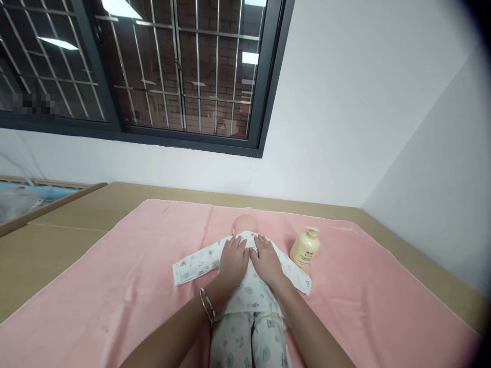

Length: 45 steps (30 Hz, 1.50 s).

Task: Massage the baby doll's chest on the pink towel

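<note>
Left hand (pixel 232 260) and right hand (pixel 266 259) flat on doll (pixel 245 286) chest, fingers open, gripping nothing. Risk: elbow sweep knocks bottle (pixel 305 247), probably unstable on soft pink towel (pixel 115 296).

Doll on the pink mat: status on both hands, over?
Left hand and right hand flat on doll chest, holding nothing. Doll on its back. Lotion bottle beside it, clear of hands.

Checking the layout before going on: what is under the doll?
The doll lies on a pink towel spread over a tan surface. Both hands, left and right, rest on its chest; the towel beneath it is hidden.
</note>
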Each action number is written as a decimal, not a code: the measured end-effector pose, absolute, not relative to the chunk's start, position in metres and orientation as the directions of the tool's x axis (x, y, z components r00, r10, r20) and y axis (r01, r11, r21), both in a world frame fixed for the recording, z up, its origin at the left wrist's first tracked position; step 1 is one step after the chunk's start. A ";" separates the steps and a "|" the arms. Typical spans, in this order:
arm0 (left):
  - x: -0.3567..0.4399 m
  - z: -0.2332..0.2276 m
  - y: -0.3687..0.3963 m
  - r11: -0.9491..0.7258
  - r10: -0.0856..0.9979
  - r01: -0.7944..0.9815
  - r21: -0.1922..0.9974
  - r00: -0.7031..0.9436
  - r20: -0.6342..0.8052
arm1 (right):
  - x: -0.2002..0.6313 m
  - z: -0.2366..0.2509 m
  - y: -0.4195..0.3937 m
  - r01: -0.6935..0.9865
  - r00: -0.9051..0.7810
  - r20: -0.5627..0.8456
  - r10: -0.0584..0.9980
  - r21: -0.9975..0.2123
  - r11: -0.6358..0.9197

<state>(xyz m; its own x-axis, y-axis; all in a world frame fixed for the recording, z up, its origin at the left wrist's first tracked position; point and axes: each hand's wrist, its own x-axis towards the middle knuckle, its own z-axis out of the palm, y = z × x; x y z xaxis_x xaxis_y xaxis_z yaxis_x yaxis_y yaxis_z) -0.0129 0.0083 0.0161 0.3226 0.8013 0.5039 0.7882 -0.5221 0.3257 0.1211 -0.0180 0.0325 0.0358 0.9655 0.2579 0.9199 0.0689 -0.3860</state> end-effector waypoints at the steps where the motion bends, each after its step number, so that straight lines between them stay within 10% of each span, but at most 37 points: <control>1: -0.013 0.016 0.008 -0.536 0.789 0.780 0.324 0.326 0.520 | 0.124 0.029 -0.015 0.907 0.038 0.263 0.964 -0.413 0.077; 25: -0.019 0.012 0.010 -0.483 0.857 0.700 0.526 0.253 0.450 | 0.122 0.016 -0.013 0.883 0.071 0.342 0.937 -0.459 0.100; 36: -0.030 0.024 0.027 -0.378 0.923 0.717 0.585 0.244 0.298 | 0.090 0.032 -0.044 0.991 0.086 0.311 0.947 -0.127 -0.049; 45: -0.022 0.036 0.002 -0.468 0.880 0.771 0.433 0.363 0.306 | 0.112 0.025 -0.027 0.947 0.044 0.300 0.953 -0.318 0.056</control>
